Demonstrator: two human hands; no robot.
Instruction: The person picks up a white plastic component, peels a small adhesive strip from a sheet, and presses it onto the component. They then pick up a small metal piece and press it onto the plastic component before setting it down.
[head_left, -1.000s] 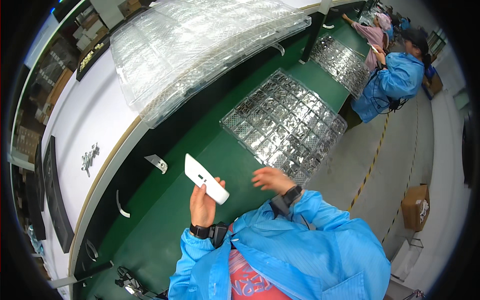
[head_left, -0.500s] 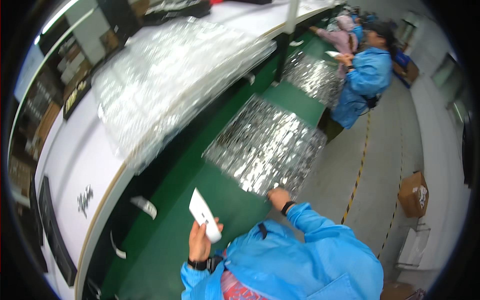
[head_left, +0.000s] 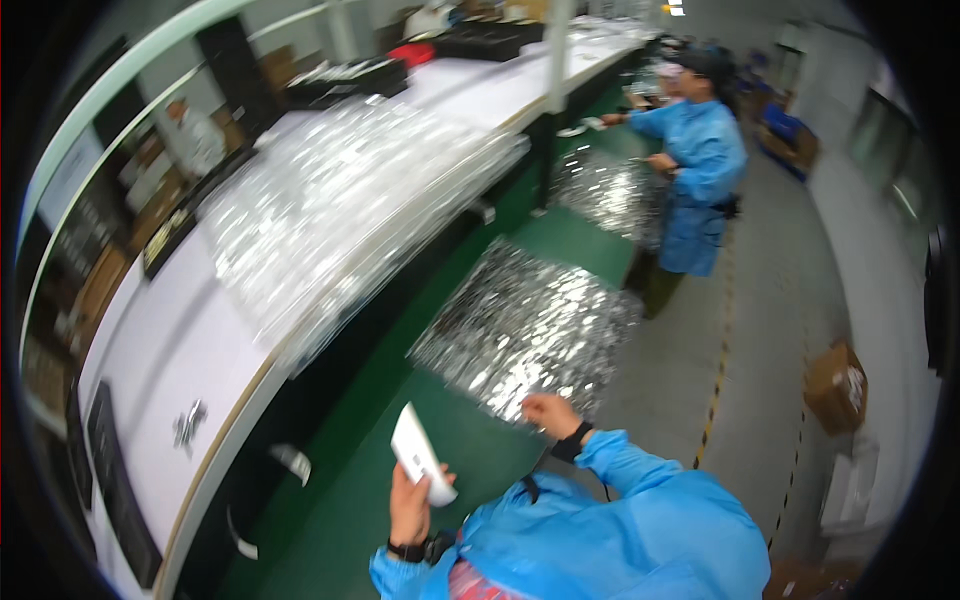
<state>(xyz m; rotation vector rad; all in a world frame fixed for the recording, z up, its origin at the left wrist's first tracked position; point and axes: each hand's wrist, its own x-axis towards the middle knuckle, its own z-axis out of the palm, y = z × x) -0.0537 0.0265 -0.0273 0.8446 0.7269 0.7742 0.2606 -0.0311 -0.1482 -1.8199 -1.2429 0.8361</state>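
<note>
"Green covers the desk (head_left: 330,490), but what crowds it?"

"A near tray (head_left: 530,320) of shiny silvery pieces, blurred, lies just beyond the person's hands. A 2nd tray (head_left: 605,190) sits farther along, beside a co-worker (head_left: 698,155) in a blue coat. Toward the left lie 2 loose pale pieces (head_left: 292,463), well apart from the trays."

"And above the desk?"

"A white shelf (head_left: 160,340) runs along the left. It bears a stack of clear plastic sheets (head_left: 350,200) that overhangs its edge, a small metallic heap (head_left: 189,423) and a long dark strip (head_left: 118,485). A pale post (head_left: 556,80) rises past the stack. On the floor, a cardboard box (head_left: 830,390) stands to the right of a striped line (head_left: 713,410)."

"What is in hand?"

"A white piece (head_left: 418,450), raised over the desk, short of the near tray. It is slim and smooth, its pointed tip leaning up and left, its lower end rounded, with small dark marks near the middle. The left hand (head_left: 409,512) grasps it between thumb and fingers."

"And the right hand (head_left: 552,413)?"

"At the near tray's closest edge, fingers curled; whether they grip anything cannot be told."
</note>
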